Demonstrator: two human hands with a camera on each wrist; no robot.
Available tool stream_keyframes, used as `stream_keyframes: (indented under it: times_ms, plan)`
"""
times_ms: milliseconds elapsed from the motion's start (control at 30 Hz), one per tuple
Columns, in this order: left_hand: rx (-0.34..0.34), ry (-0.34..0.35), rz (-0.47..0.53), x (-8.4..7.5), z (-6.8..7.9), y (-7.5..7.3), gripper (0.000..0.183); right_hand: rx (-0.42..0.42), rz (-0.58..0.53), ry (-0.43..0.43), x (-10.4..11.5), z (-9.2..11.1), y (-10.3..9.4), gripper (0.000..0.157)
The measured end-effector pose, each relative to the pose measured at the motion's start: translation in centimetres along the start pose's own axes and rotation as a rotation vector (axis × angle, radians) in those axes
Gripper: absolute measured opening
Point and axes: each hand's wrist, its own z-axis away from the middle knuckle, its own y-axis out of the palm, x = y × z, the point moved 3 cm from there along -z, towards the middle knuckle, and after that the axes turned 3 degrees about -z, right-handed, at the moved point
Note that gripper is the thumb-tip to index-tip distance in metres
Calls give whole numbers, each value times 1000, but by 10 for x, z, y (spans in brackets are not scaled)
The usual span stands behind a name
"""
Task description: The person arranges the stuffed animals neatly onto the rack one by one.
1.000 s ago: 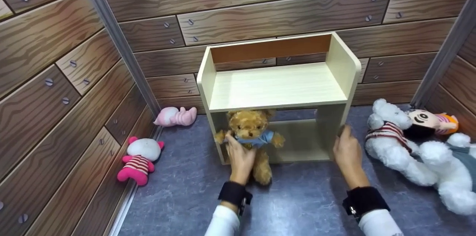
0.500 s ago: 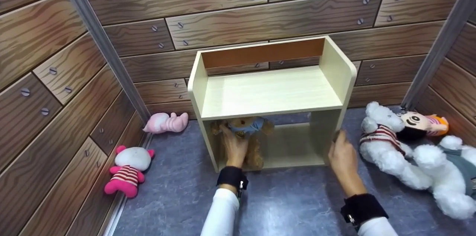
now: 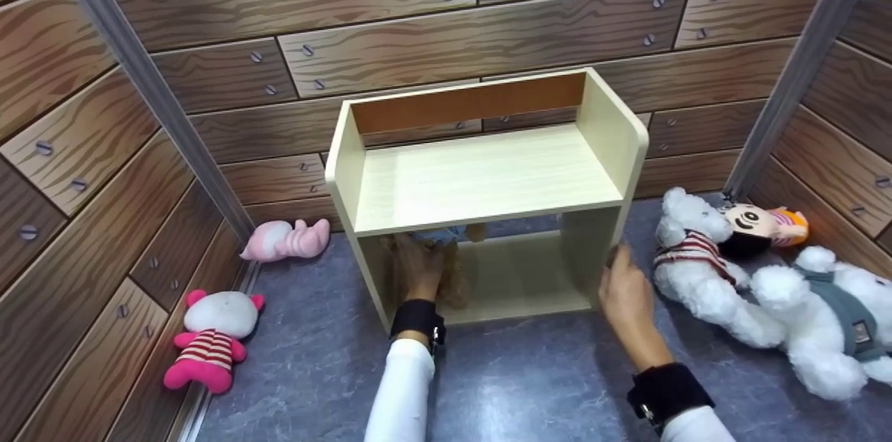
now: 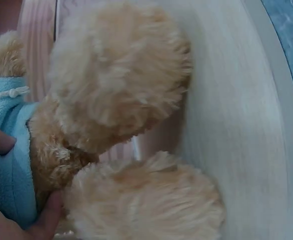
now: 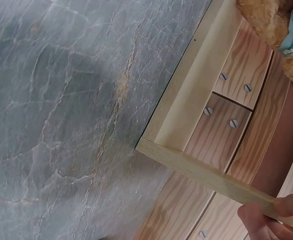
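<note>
A small pale wood shelf (image 3: 491,173) with two levels stands against the back wall. Inside its lower compartment, at the left, is a golden-brown teddy bear (image 3: 454,282) in a blue top; the upper board hides its head in the head view. My left hand (image 3: 420,266) grips the bear by its body, fingers and thumb on the blue top (image 4: 16,165) in the left wrist view. The bear's feet (image 4: 146,200) point toward that camera, over the bottom board. My right hand (image 3: 627,299) pinches the front edge of the right side panel (image 5: 201,175).
On the floor at left lie a pink plush piglet (image 3: 287,241) and a pink-and-white plush toy (image 3: 212,341) in a striped top. To the right are two white plush bears (image 3: 704,275) (image 3: 829,316) and a doll with an orange-topped head (image 3: 763,226).
My left hand has carried the teddy bear from the shelf's front deeper into the lower compartment. My right hand stays at the right side panel. The head view has shifted slightly.
</note>
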Motion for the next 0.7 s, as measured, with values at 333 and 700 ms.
stream_keyframes:
  times_ms: [333,700]
  plan:
    - [27,-56,-53,25,8,12,86,9,-16,-1,-2,1,-1,41]
    - [42,-85,-71,19,10,9,81,39,-23,29,-1,0,-2,39]
